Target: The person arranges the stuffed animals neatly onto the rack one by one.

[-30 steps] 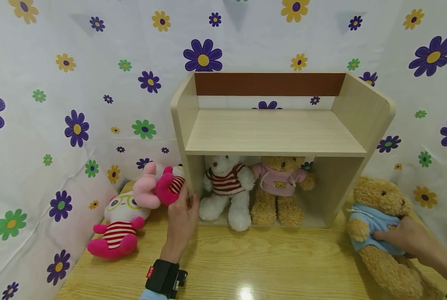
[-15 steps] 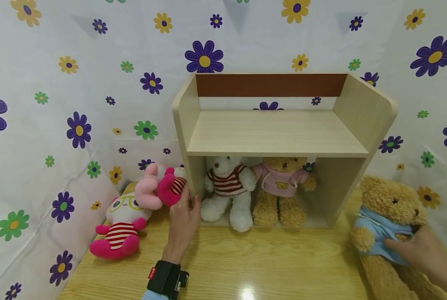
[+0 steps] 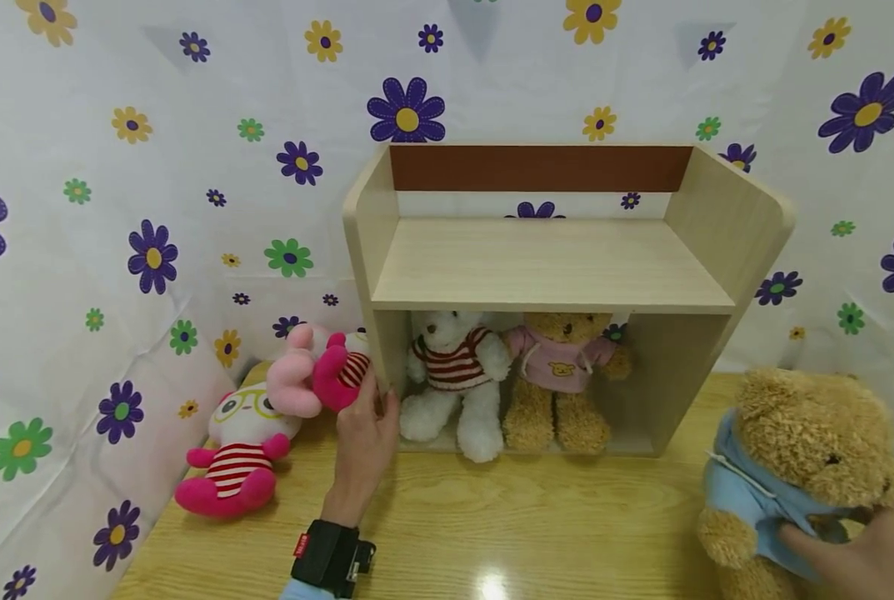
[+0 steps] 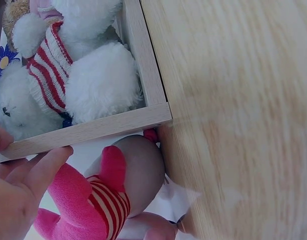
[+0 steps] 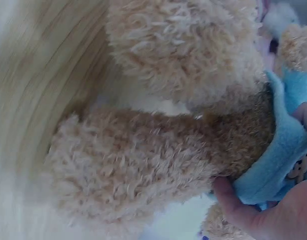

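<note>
My right hand (image 3: 862, 554) grips the front of a light-brown teddy bear (image 3: 817, 433) in a blue hoodie, at the right of the head view. In the right wrist view the thumb and fingers pinch the blue hoodie (image 5: 273, 155), and the bear's furry legs reach leftward. My left hand (image 3: 364, 446) holds the lower left side panel of a small wooden shelf (image 3: 551, 262). The left wrist view shows the thumb inside the panel edge (image 4: 83, 131) and the fingers outside. Inside the lower compartment sit a white bear (image 3: 450, 367) in a striped sweater and a brown bear (image 3: 555, 367) in pink.
Left of the shelf, a plush doll (image 3: 240, 454) with yellow glasses leans back on the wooden table (image 3: 566, 525). Behind it are a pale pink plush (image 3: 292, 383) and another bright pink striped plush (image 3: 337, 375), touching the shelf side. A flower-printed cloth (image 3: 214, 167) hangs behind.
My right hand has brought the blue-hoodie bear toward me and slightly right, away from beside the shelf, and the bear is more upright. My left hand stays on the panel.
</note>
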Demonstrator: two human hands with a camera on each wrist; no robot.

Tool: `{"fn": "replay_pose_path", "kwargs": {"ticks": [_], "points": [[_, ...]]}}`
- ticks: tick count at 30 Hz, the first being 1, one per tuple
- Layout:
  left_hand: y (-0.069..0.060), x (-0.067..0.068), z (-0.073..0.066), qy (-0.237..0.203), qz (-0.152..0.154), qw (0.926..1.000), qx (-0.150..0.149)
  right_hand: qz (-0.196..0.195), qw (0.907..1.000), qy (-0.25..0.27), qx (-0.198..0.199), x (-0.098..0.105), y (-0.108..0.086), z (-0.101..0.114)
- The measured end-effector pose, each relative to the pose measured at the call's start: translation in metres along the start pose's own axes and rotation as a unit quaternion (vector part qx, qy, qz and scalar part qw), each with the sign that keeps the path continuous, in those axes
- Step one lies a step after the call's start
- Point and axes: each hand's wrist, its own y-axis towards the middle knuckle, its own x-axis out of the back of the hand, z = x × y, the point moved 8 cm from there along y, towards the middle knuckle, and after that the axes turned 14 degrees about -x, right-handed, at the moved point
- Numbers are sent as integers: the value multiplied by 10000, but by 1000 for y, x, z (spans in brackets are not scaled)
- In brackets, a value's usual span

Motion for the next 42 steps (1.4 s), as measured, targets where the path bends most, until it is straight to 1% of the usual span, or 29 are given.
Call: {"fn": "replay_pose_path", "kwargs": {"ticks": [1, 2, 3, 4, 7, 8, 9, 10, 11, 13, 16, 17, 18, 19, 20, 22, 24, 25, 27, 32, 33, 35, 39, 41, 42], "points": [[-1, 0, 1, -14, 13, 10000, 25, 60, 9999, -87, 34, -1, -6, 6], [-1, 0, 1, -15, 27, 10000, 38, 203, 9998, -83, 36, -3, -12, 12], [-2, 0, 1, -17, 41, 10000, 49, 445, 9989, 71, 127, -6, -18, 22], [-2, -1, 2, -14, 57, 10000, 60, 720, 9972, 168, 77, -9, -24, 31], [-3, -2, 2, -14, 90, 9999, 101, 1275, 9890, 667, 343, -22, -38, 62], [-3, -2, 2, -28, 105, 9999, 114, 1504, 9845, 839, 322, -27, -41, 72], [-3, -3, 2, -52, 120, 9998, 126, 1650, 9808, 966, 392, -32, -44, 81], [-3, -3, 2, -94, 142, 9998, 145, 1704, 9784, 1065, 494, -36, -45, 90], [-3, -4, 1, -125, 158, 9997, 160, 1695, 9759, 1215, 643, -40, -46, 100], [-3, -4, 1, -176, 179, 9995, 185, 1555, 9729, 1424, 947, -45, -45, 117], [-3, -5, -1, -218, 187, 9994, 182, 1085, 9641, 1821, 1597, -46, -41, 139], [-3, -5, -1, -201, 172, 9995, 161, 935, 9611, 1932, 1736, -46, -38, 144], [-3, -5, -2, -195, 164, 9996, 151, 838, 9601, 2003, 1761, -48, -35, 147], [-3, -5, -2, -190, 162, 9996, 141, 801, 9592, 2112, 1702, -49, -31, 148], [-3, -5, -3, -181, 160, 9996, 127, 804, 9582, 2237, 1589, -52, -27, 149], [-3, -5, -3, -151, 167, 9997, 125, 758, 9599, 2397, 1237, -56, -19, 147], [-3, -5, -2, -156, 189, 9996, 132, 635, 9599, 2575, 908, -61, -13, 147], [-3, -5, -1, -149, 185, 9996, 131, 564, 9589, 2660, 806, -63, -10, 148], [-3, -5, 0, -136, 156, 9997, 137, 384, 9574, 2760, 762, -67, -6, 153], [-3, -4, 0, -137, 134, 9998, 87, 163, 9494, 3012, 879, -79, 5, 168], [-3, -5, -1, -129, 153, 9998, 79, 201, 9474, 3061, 912, -81, 7, 170], [-4, -4, 0, -76, 160, 9998, 91, 288, 9479, 3004, 1017, -86, 9, 174], [-5, -1, 2, 54, 114, 9999, 113, 688, 9495, 2715, 1415, -95, 5, 189], [-5, 0, 2, 49, 115, 9999, 118, 652, 9521, 2597, 1474, -94, 4, 194], [-5, 0, 2, 38, 130, 9998, 127, 614, 9515, 2611, 1504, -93, 2, 195]]}}
